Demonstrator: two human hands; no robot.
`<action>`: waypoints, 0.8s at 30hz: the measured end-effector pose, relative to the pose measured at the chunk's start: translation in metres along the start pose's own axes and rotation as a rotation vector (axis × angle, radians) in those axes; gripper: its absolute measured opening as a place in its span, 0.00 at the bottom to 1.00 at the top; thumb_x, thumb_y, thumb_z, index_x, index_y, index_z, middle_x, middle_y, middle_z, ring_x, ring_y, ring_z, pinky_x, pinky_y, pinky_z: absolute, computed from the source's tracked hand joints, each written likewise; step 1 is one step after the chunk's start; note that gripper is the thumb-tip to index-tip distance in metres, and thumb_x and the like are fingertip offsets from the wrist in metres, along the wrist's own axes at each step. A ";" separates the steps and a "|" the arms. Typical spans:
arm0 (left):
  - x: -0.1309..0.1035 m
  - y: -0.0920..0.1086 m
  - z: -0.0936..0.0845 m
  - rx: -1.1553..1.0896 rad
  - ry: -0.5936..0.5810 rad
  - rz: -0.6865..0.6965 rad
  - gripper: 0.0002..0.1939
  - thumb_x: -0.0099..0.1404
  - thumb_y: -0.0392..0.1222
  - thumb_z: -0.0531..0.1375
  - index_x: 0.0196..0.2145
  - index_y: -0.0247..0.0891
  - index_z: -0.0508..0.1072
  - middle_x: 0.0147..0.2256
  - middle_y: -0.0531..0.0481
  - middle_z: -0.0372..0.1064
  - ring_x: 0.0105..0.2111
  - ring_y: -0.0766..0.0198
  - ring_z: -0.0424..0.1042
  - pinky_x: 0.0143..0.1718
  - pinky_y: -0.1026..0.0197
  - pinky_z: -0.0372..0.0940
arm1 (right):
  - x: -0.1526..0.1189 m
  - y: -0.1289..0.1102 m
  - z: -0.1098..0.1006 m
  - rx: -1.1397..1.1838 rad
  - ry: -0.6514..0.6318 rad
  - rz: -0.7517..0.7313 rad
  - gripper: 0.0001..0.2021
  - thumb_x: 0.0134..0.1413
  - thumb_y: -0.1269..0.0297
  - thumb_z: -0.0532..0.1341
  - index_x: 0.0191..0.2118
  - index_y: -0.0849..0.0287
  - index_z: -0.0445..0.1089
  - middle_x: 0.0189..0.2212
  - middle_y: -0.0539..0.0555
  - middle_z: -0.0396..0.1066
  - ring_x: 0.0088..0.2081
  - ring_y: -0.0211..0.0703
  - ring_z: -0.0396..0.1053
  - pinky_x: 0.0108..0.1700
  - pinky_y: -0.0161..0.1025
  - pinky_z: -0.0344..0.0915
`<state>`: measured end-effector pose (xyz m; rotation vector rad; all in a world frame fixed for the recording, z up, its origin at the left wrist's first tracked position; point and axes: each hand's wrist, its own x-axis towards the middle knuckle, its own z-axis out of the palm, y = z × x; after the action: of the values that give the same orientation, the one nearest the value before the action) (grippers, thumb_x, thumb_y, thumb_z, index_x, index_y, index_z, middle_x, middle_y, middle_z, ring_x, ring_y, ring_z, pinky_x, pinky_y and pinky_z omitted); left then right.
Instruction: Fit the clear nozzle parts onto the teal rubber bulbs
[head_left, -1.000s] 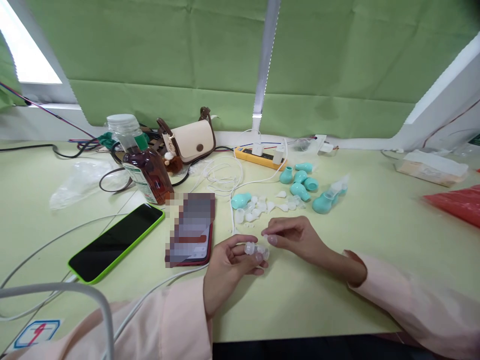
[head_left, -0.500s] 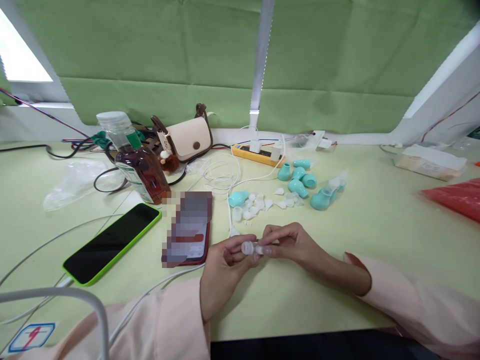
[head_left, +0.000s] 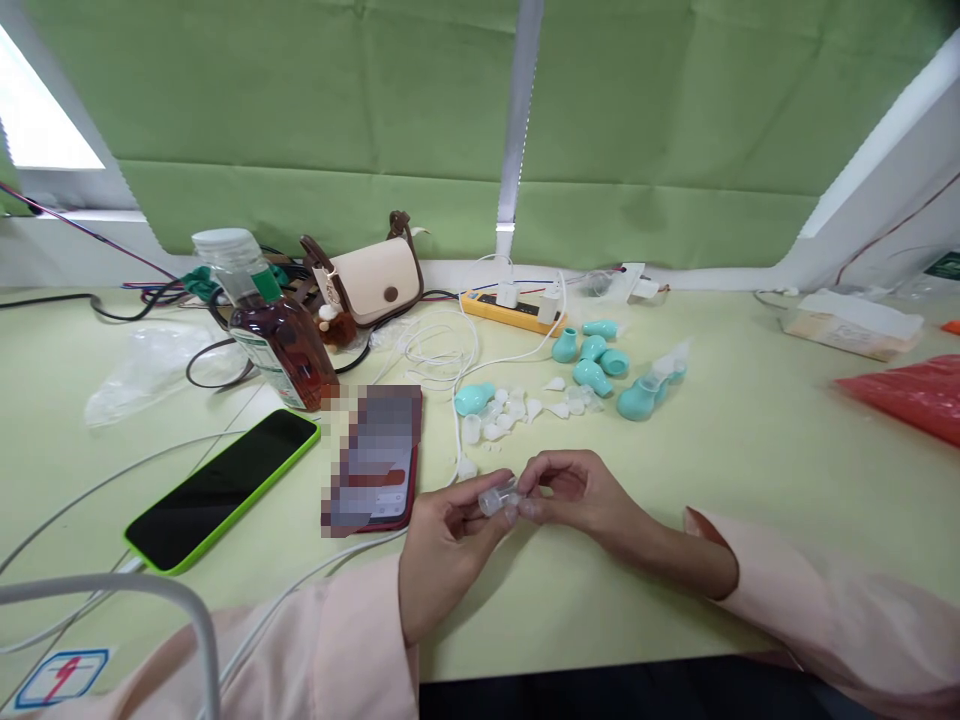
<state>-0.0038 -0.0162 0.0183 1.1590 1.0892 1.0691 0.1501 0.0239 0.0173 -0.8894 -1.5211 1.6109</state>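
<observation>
Between my two hands, above the front of the table, is a small clear plastic tube-shaped piece [head_left: 495,498]. My left hand [head_left: 450,540] pinches it between thumb and fingers. The thumb and fingertips of my right hand [head_left: 577,490] close at its right end; whether they grip the same piece or a small separate part is hidden. Beyond my hands lie several small white and clear plastic pieces [head_left: 517,405]. Around them sit several glossy turquoise bulb-shaped pieces [head_left: 592,377], one at the left and a cluster behind.
On the left are a green-cased phone [head_left: 225,490], a red-cased phone [head_left: 379,465] and a bottle of dark liquid [head_left: 281,345]. A cream handbag [head_left: 379,280] and a yellow power strip [head_left: 517,311] stand at the back. White cables [head_left: 442,350] cross the table. A red bag [head_left: 907,395] lies at right.
The clear piece has turned a little in my left hand. My right fingers have shifted to its right end and are more curled. The view has moved slightly.
</observation>
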 end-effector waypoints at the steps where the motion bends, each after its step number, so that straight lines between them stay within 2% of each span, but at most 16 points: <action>1: 0.000 0.000 0.000 0.003 0.007 0.009 0.18 0.50 0.39 0.61 0.40 0.31 0.69 0.35 0.45 0.72 0.35 0.61 0.70 0.37 0.64 0.65 | 0.000 -0.001 0.000 0.004 -0.010 0.001 0.07 0.33 0.69 0.65 0.24 0.62 0.68 0.22 0.49 0.63 0.27 0.33 0.59 0.31 0.33 0.58; 5: 0.000 0.001 0.000 0.005 0.038 0.020 0.11 0.50 0.38 0.60 0.33 0.32 0.68 0.27 0.49 0.72 0.27 0.67 0.70 0.29 0.68 0.65 | 0.001 -0.002 -0.002 0.002 -0.071 0.009 0.07 0.35 0.69 0.64 0.26 0.63 0.70 0.20 0.48 0.62 0.26 0.32 0.59 0.30 0.32 0.58; 10: 0.000 0.002 0.002 0.002 0.005 0.009 0.13 0.48 0.34 0.61 0.34 0.33 0.67 0.24 0.51 0.69 0.24 0.69 0.68 0.25 0.70 0.63 | 0.002 0.003 -0.002 -0.010 -0.109 0.006 0.08 0.35 0.69 0.65 0.28 0.63 0.69 0.18 0.46 0.59 0.22 0.30 0.58 0.25 0.30 0.58; 15: -0.001 0.000 -0.001 -0.065 -0.059 0.027 0.14 0.48 0.37 0.62 0.35 0.33 0.68 0.31 0.48 0.71 0.30 0.66 0.70 0.30 0.68 0.65 | 0.002 0.006 -0.003 0.059 -0.109 0.007 0.10 0.34 0.68 0.65 0.28 0.63 0.68 0.20 0.48 0.62 0.22 0.32 0.62 0.24 0.32 0.62; 18: -0.001 0.002 -0.001 -0.091 -0.071 0.035 0.12 0.50 0.38 0.61 0.34 0.32 0.68 0.29 0.48 0.71 0.29 0.65 0.71 0.31 0.66 0.65 | 0.004 0.004 -0.004 0.069 -0.110 0.055 0.08 0.35 0.66 0.64 0.25 0.64 0.69 0.19 0.49 0.65 0.21 0.32 0.63 0.25 0.32 0.62; 21: 0.000 0.004 -0.001 -0.103 -0.067 0.017 0.10 0.50 0.38 0.61 0.31 0.32 0.67 0.26 0.48 0.72 0.28 0.64 0.71 0.31 0.65 0.66 | 0.006 0.000 -0.005 0.011 -0.179 0.088 0.09 0.40 0.62 0.62 0.23 0.65 0.70 0.20 0.51 0.67 0.22 0.32 0.64 0.26 0.32 0.62; 24: 0.000 0.005 -0.002 -0.098 -0.056 -0.020 0.10 0.49 0.37 0.61 0.30 0.32 0.66 0.27 0.47 0.72 0.28 0.63 0.71 0.32 0.64 0.66 | 0.008 -0.001 -0.007 -0.102 -0.189 0.037 0.10 0.42 0.61 0.61 0.25 0.64 0.70 0.21 0.51 0.67 0.23 0.33 0.63 0.27 0.33 0.62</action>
<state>-0.0059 -0.0151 0.0230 1.0918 0.9927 1.0566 0.1527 0.0347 0.0182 -0.8439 -1.7392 1.6960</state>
